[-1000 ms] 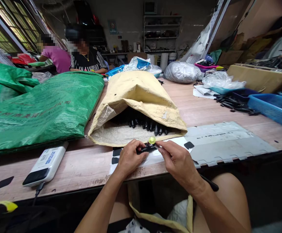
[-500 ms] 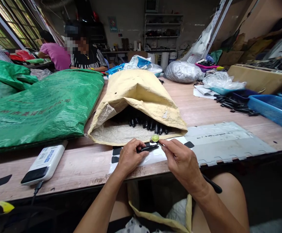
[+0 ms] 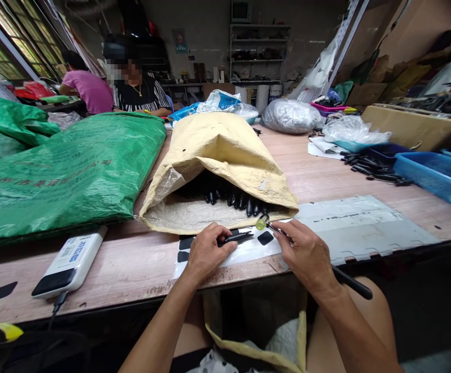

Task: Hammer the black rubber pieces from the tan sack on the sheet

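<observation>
My left hand (image 3: 208, 249) is closed on a thin black pen-like piece (image 3: 241, 237) that tapers toward the right, above a white sheet (image 3: 254, 249) with black patches. My right hand (image 3: 306, 253) grips a long-handled tool with a rounded, see-through yellow-green head (image 3: 262, 222); its black handle (image 3: 352, 283) sticks out behind the wrist. The tool's kind is unclear. Just beyond both hands lies a cream woven sack (image 3: 225, 140), its mouth gaping toward me. Several black tube-like pieces (image 3: 249, 206) show inside it.
A full green woven sack (image 3: 70, 171) lies left, with a white power bank (image 3: 72, 261) and its cable before it. At right are a grey sheet (image 3: 365, 228), black parts (image 3: 378, 171) and a blue tray (image 3: 435, 173). Another sack (image 3: 256, 348) hangs open at my lap. Two people sit beyond.
My right hand has drawn back to the right with the tool, whose yellow-green head is now apart from the black piece's tip. My left hand has hardly moved.
</observation>
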A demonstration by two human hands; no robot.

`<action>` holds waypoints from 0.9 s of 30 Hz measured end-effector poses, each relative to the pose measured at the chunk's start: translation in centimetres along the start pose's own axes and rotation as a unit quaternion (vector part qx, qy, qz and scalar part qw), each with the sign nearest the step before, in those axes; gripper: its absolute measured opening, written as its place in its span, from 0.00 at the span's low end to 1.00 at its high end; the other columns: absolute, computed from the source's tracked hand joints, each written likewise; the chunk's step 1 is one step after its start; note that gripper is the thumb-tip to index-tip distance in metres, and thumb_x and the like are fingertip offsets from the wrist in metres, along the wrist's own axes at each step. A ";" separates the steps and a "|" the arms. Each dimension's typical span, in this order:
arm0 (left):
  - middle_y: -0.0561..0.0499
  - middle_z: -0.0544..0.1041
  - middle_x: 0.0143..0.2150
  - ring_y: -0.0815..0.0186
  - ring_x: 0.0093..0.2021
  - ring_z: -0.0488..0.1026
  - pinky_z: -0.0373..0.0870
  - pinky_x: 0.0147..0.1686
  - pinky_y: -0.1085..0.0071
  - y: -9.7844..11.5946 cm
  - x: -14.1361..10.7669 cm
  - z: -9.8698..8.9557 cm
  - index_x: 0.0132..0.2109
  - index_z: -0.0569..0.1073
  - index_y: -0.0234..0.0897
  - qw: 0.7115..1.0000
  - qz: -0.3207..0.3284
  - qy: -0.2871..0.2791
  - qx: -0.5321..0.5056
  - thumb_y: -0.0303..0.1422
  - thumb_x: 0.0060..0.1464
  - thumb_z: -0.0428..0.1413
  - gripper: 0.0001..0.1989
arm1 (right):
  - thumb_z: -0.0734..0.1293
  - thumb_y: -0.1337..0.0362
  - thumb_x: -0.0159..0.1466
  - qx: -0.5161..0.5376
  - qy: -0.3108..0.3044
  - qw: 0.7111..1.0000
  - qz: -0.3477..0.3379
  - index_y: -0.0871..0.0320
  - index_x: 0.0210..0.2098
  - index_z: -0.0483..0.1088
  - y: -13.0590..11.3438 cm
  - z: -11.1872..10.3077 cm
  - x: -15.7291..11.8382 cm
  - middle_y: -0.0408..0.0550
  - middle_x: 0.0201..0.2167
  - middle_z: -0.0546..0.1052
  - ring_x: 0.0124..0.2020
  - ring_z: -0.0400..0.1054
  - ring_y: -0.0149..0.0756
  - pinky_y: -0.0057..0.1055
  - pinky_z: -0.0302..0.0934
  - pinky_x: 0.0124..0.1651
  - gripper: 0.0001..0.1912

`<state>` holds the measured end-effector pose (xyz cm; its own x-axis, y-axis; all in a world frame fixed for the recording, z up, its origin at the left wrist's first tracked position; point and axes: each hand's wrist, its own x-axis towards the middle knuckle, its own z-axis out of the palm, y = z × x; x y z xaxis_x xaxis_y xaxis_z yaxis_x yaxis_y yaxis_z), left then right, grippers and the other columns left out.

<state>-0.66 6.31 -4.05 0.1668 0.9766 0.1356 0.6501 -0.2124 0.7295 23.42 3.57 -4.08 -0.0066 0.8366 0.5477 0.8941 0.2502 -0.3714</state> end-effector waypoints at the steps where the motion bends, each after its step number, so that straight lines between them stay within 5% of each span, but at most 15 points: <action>1: 0.55 0.73 0.34 0.66 0.33 0.68 0.62 0.34 0.70 0.0 0.0 0.0 0.37 0.77 0.41 1.000 0.001 -0.002 0.000 0.34 0.51 0.62 0.05 | 0.65 0.66 0.66 -0.015 -0.001 1.000 0.003 0.51 0.45 0.76 0.4 0.2 -0.1 0.44 0.40 0.79 0.44 0.73 0.38 0.33 0.63 0.46 0.10; 13: 0.52 0.76 0.38 0.63 0.41 0.72 0.64 0.40 0.68 -0.2 -0.3 -0.1 0.37 0.77 0.41 0.999 0.030 -0.005 -0.009 0.38 0.63 0.53 0.10 | 0.65 0.66 0.66 -0.086 0.003 0.996 -0.024 0.52 0.46 0.75 1.5 1.4 -1.0 0.46 0.37 0.76 0.41 0.67 0.39 0.34 0.57 0.44 0.10; 27: 0.52 0.70 0.33 0.63 0.37 0.69 0.61 0.38 0.67 0.1 -0.3 -0.2 0.29 0.67 0.39 0.999 0.038 -0.011 0.031 0.42 0.69 0.45 0.20 | 0.64 0.65 0.66 -0.119 0.007 0.993 -0.018 0.53 0.47 0.74 1.1 1.5 -1.2 0.47 0.37 0.75 0.41 0.65 0.40 0.35 0.54 0.42 0.11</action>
<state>-0.84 6.01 -3.90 0.2326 0.9570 0.1734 0.6798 -0.2875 0.6747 23.71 3.57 -6.27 -0.0363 0.8220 0.5683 0.9739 0.1566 -0.1644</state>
